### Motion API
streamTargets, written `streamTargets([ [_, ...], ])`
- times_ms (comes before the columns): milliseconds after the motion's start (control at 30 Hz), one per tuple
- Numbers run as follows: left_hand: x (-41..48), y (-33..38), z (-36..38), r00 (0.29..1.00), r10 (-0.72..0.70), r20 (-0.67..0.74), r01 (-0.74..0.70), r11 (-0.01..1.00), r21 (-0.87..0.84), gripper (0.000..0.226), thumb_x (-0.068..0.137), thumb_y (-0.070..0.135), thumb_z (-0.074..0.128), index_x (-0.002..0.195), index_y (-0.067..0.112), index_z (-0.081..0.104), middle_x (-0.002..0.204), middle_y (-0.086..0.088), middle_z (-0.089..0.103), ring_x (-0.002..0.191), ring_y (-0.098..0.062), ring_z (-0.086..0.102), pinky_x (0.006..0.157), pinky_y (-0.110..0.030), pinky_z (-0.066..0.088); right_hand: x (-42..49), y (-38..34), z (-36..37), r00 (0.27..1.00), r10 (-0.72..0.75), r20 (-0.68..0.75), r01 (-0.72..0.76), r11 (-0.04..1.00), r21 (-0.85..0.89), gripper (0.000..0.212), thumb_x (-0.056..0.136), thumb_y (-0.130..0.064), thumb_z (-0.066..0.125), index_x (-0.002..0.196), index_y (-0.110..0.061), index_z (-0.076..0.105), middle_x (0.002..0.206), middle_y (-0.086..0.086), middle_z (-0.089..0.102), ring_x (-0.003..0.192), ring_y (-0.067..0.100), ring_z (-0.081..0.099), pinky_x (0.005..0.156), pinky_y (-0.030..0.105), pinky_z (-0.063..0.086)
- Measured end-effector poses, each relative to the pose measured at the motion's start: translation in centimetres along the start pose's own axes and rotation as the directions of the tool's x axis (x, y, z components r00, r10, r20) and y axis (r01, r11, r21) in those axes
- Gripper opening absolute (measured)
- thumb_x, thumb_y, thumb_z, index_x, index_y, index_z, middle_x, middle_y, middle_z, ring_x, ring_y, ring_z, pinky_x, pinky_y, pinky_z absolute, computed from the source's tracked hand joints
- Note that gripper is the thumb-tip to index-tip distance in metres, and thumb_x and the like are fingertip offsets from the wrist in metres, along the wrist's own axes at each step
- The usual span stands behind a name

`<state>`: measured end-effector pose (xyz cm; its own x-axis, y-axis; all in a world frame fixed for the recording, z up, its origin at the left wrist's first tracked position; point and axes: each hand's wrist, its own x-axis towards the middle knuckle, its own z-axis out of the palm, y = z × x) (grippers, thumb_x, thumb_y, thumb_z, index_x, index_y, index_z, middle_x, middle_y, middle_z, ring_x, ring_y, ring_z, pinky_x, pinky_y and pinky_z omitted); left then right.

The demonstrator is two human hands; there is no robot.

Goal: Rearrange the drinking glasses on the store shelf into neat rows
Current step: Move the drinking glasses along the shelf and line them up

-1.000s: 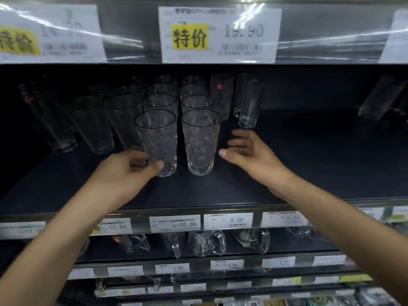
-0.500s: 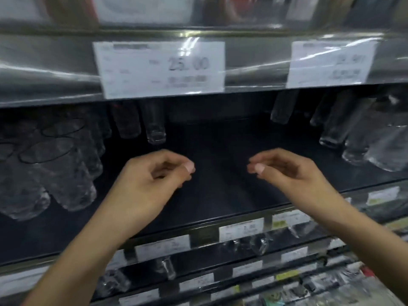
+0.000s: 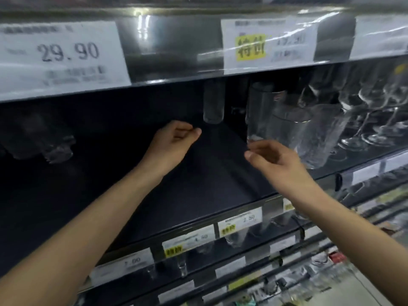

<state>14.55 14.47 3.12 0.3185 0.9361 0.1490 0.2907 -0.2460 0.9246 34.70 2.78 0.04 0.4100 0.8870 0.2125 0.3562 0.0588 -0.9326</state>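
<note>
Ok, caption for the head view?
Two bare hands, left and right, reach empty toward clear tall drinking glasses on dark shelf.

glasses on the left (image 3: 47, 140) are just a dark smear, and the yellow price tag (image 3: 268, 44) is too blurry to read

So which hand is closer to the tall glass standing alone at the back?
The left. The left hand is just below and to the left of the tall glass, nearly reaching its base. The right hand is farther off to the right, by other glasses.
</note>
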Motion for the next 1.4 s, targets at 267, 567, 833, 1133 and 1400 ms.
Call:
streamTargets([
  [267,7.6,-1.7,5.6,1.0,-0.006,-0.02,0.007,0.999,0.048,0.071,0.076,0.058,0.073,0.132,0.021,0.051,0.127,0.006,0.058,0.112,-0.009,0.058,0.1,-0.028,0.048,0.1,2.3,-2.8,0.902,-0.052,-0.429,-0.019,0.987,-0.16,0.019,0.087,-0.038,0.071,0.082,-0.021,0.065,0.074,-0.009,0.067,0.072,0.004,0.061,0.066,0.02,0.046],
  [567,15.2,-3.4,11.0,0.991,0.021,-0.13,-0.025,0.999,-0.035,0.064,0.083,0.031,0.077,0.136,0.011,0.046,0.124,0.005,0.054,0.111,-0.011,0.055,0.09,-0.018,0.044,0.3,3.2,-2.3,0.846,-0.085,-0.527,-0.084,0.954,-0.288,0.058,0.085,-0.048,0.072,0.131,-0.019,0.05,0.117,-0.005,0.066,0.107,0.015,0.063,0.096,0.037,0.049],
  [833,19.2,-4.6,11.8,0.982,0.024,-0.187,-0.023,1.0,0.007,0.072,0.082,0.03,0.078,0.14,0.01,0.042,0.137,-0.007,0.055,0.123,-0.022,0.054,0.099,-0.027,0.044,1.6,2.8,-1.1,0.851,-0.036,-0.523,-0.164,0.93,-0.33,0.076,0.087,-0.047,0.07,0.147,-0.018,0.033,0.123,0.007,0.068,0.108,0.029,0.065,0.097,0.044,0.049],
  [1133,20.4,-4.4,12.3,0.978,0.035,-0.204,-0.036,0.999,-0.002,0.072,0.082,0.026,0.078,0.141,0.006,0.042,0.14,-0.009,0.053,0.126,-0.021,0.052,0.095,-0.018,0.04,2.4,3.4,-0.8,0.841,-0.034,-0.539,-0.207,0.902,-0.379,0.077,0.086,-0.052,0.069,0.145,-0.019,0.031,0.12,0.008,0.069,0.108,0.032,0.065,0.092,0.038,0.046],
  [1400,17.9,-4.7,10.8,0.989,0.047,-0.141,-0.049,0.999,-0.013,0.07,0.078,0.026,0.082,0.138,0.012,0.048,0.117,0.006,0.055,0.108,-0.009,0.054,0.087,-0.018,0.043,2.3,3.8,-1.2,0.87,-0.058,-0.49,-0.155,0.91,-0.384,0.085,0.078,-0.057,0.074,0.143,-0.014,0.04,0.133,0.003,0.058,0.121,0.024,0.056,0.1,0.043,0.047],
])
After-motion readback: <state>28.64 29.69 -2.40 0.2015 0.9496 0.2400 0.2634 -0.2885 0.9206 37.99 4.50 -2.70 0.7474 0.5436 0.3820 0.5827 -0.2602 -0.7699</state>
